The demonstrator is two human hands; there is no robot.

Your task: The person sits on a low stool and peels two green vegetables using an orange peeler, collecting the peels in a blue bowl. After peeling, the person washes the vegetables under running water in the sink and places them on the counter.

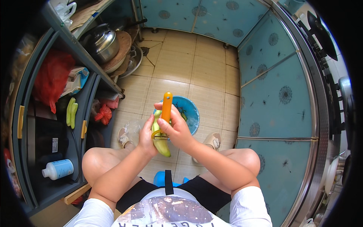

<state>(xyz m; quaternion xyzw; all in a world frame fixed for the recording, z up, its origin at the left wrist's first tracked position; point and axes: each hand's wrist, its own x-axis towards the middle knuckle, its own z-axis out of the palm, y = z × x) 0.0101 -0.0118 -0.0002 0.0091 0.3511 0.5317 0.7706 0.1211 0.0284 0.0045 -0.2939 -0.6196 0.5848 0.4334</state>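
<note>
My left hand (147, 136) is wrapped around a long green vegetable (162, 147), perhaps a cucumber or luffa. Much of its surface is pale, and its pointed lower end is a darker green. In my right hand (179, 129) is a vegetable peeler with an orange handle (167, 106), which points away from me. The peeler's blade (161, 138) lies across the vegetable, close to its lower end. Just beyond my hands, a round blue basin (194, 115) stands on the floor with peelings in it; my right hand hides part of it.
Two pale green vegetable pieces (72, 113) lie on the dark cabinet at left, near a white bottle (58, 169). Pots (103, 45) fill the rack at upper left. Blue cabinet doors (278, 99) bound the right side. A clear plastic bag (134, 127) is by my left foot.
</note>
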